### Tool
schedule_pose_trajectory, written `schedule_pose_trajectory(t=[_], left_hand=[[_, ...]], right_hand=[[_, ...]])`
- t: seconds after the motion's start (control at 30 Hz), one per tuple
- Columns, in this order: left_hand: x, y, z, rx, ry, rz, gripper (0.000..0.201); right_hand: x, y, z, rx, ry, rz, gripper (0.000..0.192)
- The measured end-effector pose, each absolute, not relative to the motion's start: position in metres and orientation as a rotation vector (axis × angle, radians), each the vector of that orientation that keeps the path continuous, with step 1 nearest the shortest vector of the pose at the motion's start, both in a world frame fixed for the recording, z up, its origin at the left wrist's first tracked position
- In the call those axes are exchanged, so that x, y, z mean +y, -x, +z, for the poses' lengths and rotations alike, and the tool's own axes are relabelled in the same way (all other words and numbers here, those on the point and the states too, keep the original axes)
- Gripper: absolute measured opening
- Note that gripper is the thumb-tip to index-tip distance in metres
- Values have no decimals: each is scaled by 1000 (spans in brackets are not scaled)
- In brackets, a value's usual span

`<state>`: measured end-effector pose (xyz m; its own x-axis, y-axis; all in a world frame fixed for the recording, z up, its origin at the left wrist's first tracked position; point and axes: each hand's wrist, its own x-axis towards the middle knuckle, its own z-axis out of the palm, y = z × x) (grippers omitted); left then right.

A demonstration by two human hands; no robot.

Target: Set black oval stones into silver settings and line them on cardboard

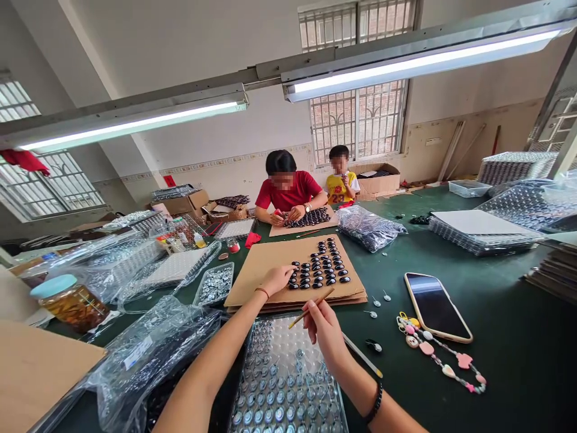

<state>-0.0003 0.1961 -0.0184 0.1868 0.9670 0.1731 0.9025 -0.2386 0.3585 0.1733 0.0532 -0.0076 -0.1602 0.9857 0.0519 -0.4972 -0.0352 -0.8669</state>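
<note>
My left hand (276, 281) reaches over a stack of cardboard sheets (256, 264). Its fingers are pinched at the left edge of several rows of glossy black oval pieces (318, 278), on one black oval piece. Nearer to me, my right hand (325, 331) grips a thin wooden stick (322, 299) between thumb and fingers, slanting up to the right. Below both hands lies a clear dimpled tray (288, 337) with many round silvery pieces with thin stems in its hollows. Left of the cardboard stands a clear box (215, 284) of small silvery pieces.
A phone (437, 307) with a beaded strap lies at right, near loose stemmed pieces (376, 302). Plastic bags (153, 355) and a lidded jar (70, 300) crowd the left. Across the table, a person in red (288, 195) handles black pieces; another person (341, 180) sits beside them.
</note>
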Motion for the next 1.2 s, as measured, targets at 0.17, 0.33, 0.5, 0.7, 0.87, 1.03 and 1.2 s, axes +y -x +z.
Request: schedule_pose_trajectory(t=[0.17, 0.33, 0.5, 0.7, 0.87, 1.03, 1.2], left_hand=[[215, 0, -21, 1826, -2190, 634, 35], [224, -4, -23, 1821, -2181, 652, 30], [228, -6, -21, 1816, -2174, 624, 28], [227, 0, -15, 1838, -2176, 630, 24], [215, 0, -11, 1863, -2211, 703, 31], [205, 1, -15, 1835, -2236, 647, 25], [201, 3, -18, 1836, -2228, 644, 27]], right_hand=[[55, -173, -7, -919, 725, 1527, 38], [57, -172, -9, -898, 741, 1526, 39], [56, -172, -8, -895, 730, 1538, 37], [55, -173, -8, -908, 732, 1528, 37], [57, -171, -12, -927, 724, 1525, 37], [56, -170, -14, -955, 727, 1505, 35], [55, -171, -12, -955, 727, 1503, 36]])
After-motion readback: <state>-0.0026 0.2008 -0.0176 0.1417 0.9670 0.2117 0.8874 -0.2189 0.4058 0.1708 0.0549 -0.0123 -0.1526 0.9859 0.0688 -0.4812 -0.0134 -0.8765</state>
